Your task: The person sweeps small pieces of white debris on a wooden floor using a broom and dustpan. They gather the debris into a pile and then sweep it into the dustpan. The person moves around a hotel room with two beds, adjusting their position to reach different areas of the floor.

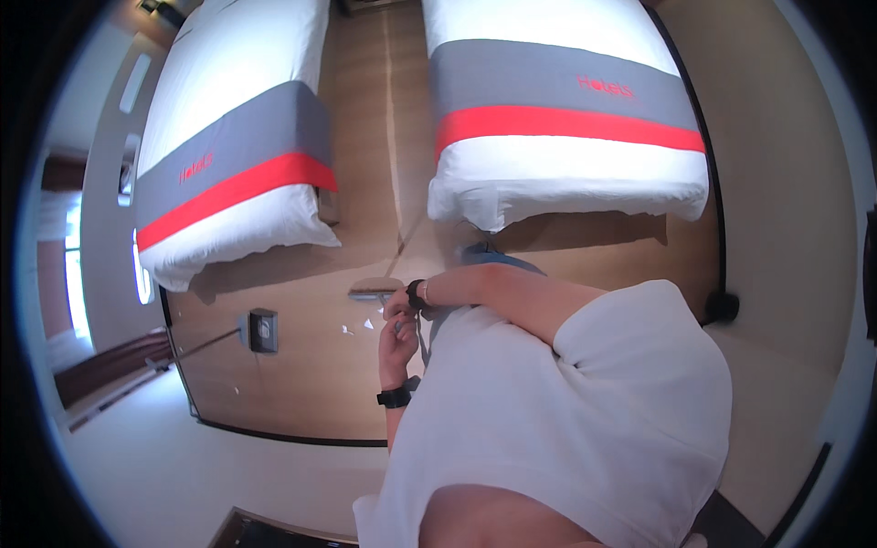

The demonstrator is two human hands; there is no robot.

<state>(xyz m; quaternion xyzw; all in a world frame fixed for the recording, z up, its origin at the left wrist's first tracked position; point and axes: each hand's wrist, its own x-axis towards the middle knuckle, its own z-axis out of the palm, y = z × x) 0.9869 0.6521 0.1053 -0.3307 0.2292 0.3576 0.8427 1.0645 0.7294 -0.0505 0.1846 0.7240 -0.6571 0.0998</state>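
Observation:
A long-handled broom stands on the wood-look floor, its wide bristled head (377, 287) just beyond my hands. My right hand (397, 303), reaching in from the right with a black band on the wrist, is closed around the handle. Nearer to my body, my left hand (399, 342) grips the same handle by its grey top end (398, 327). Most of the handle is hidden by my fingers or foreshortened. Small white scraps (368, 324) lie on the floor beside the broom head. Left of them sits a grey dustpan (274, 332) with a long handle (205, 344); a pale patch shows inside it.
Two beds with white covers, the left bed (233, 61) and right bed (548, 20), bear grey and red runners with writing. An aisle (360, 103) runs between them. One more scrap (236, 390) lies near the left wall. A dark round object (721, 307) stands by the right wall.

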